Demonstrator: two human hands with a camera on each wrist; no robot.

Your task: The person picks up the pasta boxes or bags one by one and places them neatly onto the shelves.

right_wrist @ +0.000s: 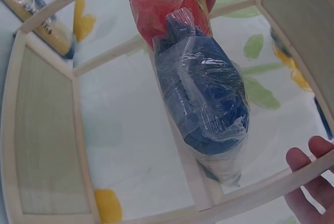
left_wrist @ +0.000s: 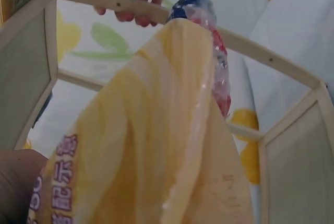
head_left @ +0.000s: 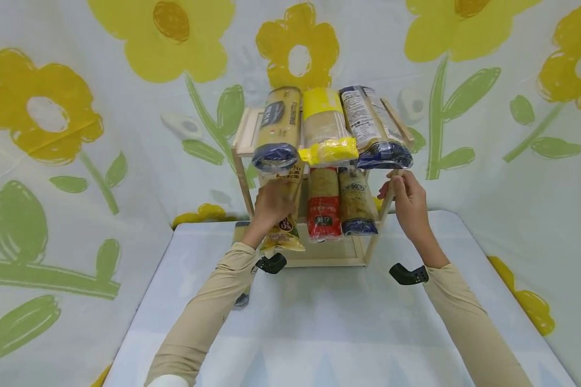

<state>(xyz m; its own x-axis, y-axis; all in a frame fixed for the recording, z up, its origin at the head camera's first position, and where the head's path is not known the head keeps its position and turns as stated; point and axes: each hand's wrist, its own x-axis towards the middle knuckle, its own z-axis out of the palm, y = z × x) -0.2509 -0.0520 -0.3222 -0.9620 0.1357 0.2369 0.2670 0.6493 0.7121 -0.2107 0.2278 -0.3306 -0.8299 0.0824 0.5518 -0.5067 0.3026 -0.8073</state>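
Observation:
My left hand (head_left: 275,203) grips a yellow bag of pasta (head_left: 284,236) at the left end of the rack's middle shelf. The bag fills much of the left wrist view, its top seam facing the camera. With curled fingers, my right hand (head_left: 409,201) holds the right post of the wooden rack (head_left: 326,262); the right wrist view shows the fingers (right_wrist: 298,160) around the bar. Beside the yellow bag lie a red-ended noodle pack (head_left: 324,209) and a blue-ended pasta pack (head_left: 357,207) on the same shelf.
On the top shelf lie a spaghetti pack (head_left: 278,126), a yellow-ended pasta pack (head_left: 326,123) and a blue-and-white pack (head_left: 373,126). Another blue-ended pack (head_left: 242,298) lies on the table (head_left: 329,328), partly behind my left arm. A flower-printed cloth (head_left: 140,107) hangs behind.

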